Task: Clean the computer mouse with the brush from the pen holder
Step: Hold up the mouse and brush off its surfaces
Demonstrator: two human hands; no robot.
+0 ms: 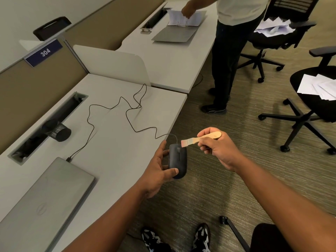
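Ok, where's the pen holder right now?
The pen holder lies tipped on its side at the desk's left, beside the cable slot, beyond the closed laptop.

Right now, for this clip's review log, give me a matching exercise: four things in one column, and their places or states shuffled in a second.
Things:
1. mouse
2. brush
3. pen holder
4. laptop

States:
A. lying on its side on the desk
B. lid closed, cable plugged in
C. held in the left hand, past the desk edge
D. pinched in the right hand, bristles at the scroll wheel

Pairs: 1-C, 2-D, 3-A, 4-B
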